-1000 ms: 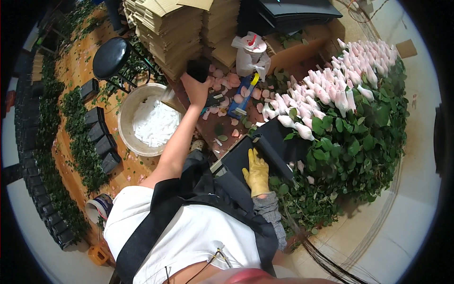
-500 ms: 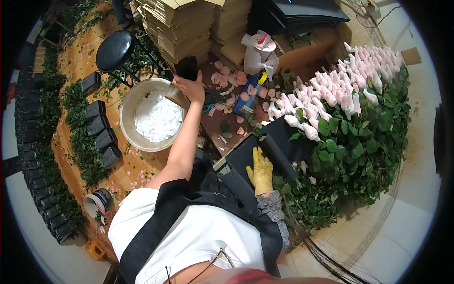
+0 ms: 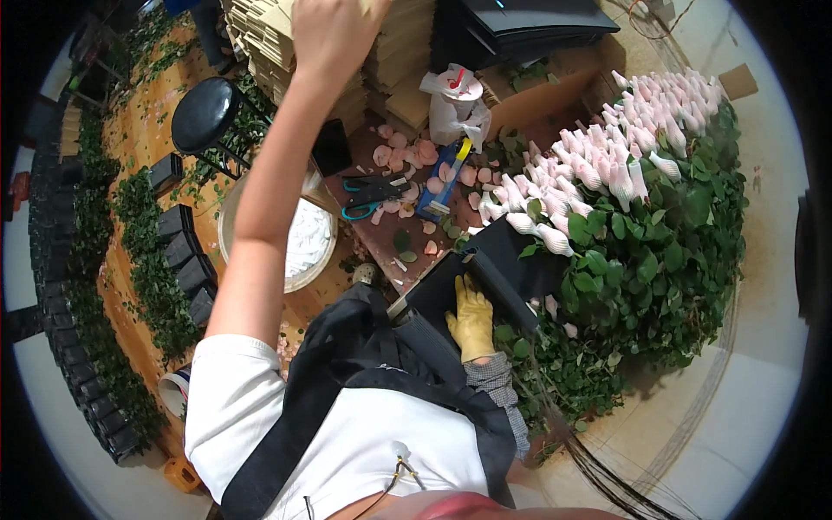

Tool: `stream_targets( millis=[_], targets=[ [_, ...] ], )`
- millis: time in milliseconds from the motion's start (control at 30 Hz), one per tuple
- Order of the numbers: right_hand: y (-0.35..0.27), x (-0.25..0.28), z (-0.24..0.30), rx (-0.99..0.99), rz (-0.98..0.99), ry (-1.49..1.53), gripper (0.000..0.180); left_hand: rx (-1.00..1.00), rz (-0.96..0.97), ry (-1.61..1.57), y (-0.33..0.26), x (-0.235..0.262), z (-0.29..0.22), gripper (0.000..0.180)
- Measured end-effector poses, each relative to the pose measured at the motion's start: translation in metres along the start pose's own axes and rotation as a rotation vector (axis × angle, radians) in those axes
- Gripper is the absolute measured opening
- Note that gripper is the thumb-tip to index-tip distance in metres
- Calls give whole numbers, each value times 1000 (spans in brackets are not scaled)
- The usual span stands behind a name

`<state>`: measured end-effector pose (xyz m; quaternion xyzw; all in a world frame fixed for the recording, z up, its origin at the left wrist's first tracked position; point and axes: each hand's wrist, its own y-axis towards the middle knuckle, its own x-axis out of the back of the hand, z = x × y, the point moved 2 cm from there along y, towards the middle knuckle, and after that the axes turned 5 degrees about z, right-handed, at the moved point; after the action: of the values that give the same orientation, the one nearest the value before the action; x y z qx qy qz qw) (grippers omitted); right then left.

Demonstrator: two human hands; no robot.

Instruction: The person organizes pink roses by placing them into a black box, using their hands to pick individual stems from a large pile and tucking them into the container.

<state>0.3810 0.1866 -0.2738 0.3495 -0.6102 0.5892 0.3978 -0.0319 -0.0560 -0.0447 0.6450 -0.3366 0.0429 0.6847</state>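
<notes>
The right grip, a hand in a yellow glove [image 3: 471, 322], lies flat with its fingers straight and isn't squeezing anything. The black board [image 3: 432, 288] is right under that glove and pokes out on both sides. The board's long way runs slanting, from upper left to lower right, with a long black flap [image 3: 499, 290] along its right side. The gloved fingers point up, away from the person.

The left grip, a bare hand [image 3: 334, 39], is way up at the top edge. Its fingertips go out of sight, so I can't tell if it is open or closed. The pile of brown cardboard [image 3: 264, 39] is right behind it and stands up tall; I can't tell if they touch. A small black block [image 3: 332, 147] sits beside the left forearm, at the edge of the counter [image 3: 373, 247], standing longways up and down.
</notes>
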Motion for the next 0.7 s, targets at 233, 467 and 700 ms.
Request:
stream_targets(
  millis=[233,467,700],
  targets=[
    [-1,2,-2,17,-56,103,90,252,626,141,38,-39,3,57],
    [-3,-4,-5,30,-74,82,90,199,446,-325,33,9,36,97],
    [-5,-7,-10,21,-78,181,84,303,1827,-1596,-211,55,-65,107]
  ],
)
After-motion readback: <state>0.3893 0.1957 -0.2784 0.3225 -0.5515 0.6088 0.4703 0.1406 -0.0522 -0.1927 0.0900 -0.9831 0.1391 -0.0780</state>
